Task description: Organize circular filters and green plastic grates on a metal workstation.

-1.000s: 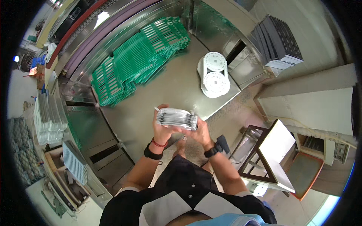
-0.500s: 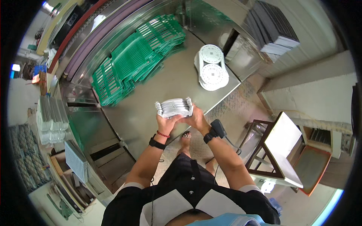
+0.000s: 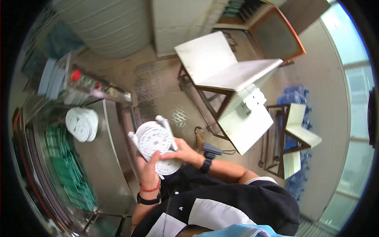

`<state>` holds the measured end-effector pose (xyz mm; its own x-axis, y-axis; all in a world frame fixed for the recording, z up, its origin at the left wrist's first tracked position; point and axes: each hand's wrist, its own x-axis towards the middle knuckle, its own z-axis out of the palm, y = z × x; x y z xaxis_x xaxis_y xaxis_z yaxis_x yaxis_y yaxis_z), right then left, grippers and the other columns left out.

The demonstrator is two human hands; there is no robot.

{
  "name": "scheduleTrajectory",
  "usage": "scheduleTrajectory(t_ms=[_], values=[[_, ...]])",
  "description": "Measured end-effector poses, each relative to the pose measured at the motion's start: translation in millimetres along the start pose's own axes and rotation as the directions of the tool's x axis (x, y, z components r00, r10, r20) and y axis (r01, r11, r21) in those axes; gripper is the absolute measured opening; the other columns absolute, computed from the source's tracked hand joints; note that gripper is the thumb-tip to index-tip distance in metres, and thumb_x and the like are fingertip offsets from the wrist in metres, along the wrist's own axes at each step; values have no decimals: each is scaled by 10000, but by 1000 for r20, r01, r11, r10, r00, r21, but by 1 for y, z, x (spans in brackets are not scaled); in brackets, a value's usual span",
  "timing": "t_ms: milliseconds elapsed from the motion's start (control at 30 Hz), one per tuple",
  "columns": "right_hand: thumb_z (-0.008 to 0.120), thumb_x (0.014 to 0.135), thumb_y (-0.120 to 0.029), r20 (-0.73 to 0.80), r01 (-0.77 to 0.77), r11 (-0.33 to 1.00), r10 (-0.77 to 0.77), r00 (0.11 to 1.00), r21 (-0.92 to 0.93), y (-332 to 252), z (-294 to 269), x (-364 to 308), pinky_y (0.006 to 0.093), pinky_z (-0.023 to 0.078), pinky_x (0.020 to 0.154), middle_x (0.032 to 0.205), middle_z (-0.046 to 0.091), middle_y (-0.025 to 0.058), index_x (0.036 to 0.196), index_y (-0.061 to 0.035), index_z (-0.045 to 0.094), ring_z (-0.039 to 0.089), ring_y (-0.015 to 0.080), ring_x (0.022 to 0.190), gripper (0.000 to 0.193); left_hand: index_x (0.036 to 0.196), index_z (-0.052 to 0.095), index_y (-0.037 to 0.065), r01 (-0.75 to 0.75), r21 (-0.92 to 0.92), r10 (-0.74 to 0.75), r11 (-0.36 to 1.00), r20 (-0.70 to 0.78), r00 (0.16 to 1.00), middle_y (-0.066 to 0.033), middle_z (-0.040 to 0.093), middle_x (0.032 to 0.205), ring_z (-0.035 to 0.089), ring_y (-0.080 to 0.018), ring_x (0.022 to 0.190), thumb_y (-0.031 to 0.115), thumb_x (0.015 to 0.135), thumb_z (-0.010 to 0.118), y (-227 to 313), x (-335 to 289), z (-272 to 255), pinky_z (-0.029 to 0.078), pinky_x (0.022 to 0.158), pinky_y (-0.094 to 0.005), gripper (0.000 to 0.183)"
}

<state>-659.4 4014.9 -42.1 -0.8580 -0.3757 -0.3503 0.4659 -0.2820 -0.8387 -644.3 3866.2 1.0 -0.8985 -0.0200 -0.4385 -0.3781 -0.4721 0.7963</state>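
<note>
Between my two hands is a stack of white plastic parts [image 3: 154, 138], each with two round slotted discs and upright side rails. My left hand [image 3: 149, 170] grips its left side, with the thumb resting over the front. On the right edge my right hand [image 3: 182, 153] is closed, its thumb pressing near the lower disc. The stack is held in the air, discs facing me. A matching white stack [image 3: 83, 124] lies to the left on the metal table [image 3: 103, 170]. Fingers behind the held stack are hidden.
Green slotted plates [image 3: 69, 170] lie along the table's far-left side. A control panel with a red button [image 3: 75, 75] stands beyond. Ahead is a dark-framed stand with white boards [image 3: 209, 55], bearing white round parts [image 3: 253, 100]. A second stand [image 3: 302, 132] and blue bottles [image 3: 296, 96] are at right.
My view and body have turned right, away from the table toward the white-boarded stand. The held stack has tipped so its disc faces show, and both hands still grip it.
</note>
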Motion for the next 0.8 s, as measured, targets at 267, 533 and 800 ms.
scheduleTrajectory(t_ms=[267, 533, 800], values=[[718, 702, -140, -693, 427, 832, -74, 717, 354, -2, -230, -140, 335, 461, 870, 1129, 565, 95, 1250, 23, 422, 564, 204, 997, 644, 1221, 384, -4, 88, 265, -179, 960, 343, 922, -111, 476, 1177, 479, -189, 1082, 89, 747, 717, -45, 31, 133, 373, 949, -308, 586], [696, 768, -68, -948, 437, 893, -39, 315, 109, 38, -500, -144, 311, 492, 797, 1093, 591, 114, 1174, 77, 500, 597, 215, 935, 474, 1085, 496, -10, 206, 355, -295, 912, 220, 930, -92, 549, 1049, 554, -144, 939, -13, 800, 622, -87, 53, 180, 448, 845, -255, 311], [771, 706, -107, -969, 323, 921, 166, 182, 218, 70, -598, -81, 343, 526, 725, 994, 614, 122, 1092, 118, 512, 630, 233, 836, 517, 1043, 523, -15, 141, 410, -173, 901, 43, 984, -113, 590, 996, 596, -173, 886, 1, 839, 572, -98, 54, 175, 482, 776, -276, 210]])
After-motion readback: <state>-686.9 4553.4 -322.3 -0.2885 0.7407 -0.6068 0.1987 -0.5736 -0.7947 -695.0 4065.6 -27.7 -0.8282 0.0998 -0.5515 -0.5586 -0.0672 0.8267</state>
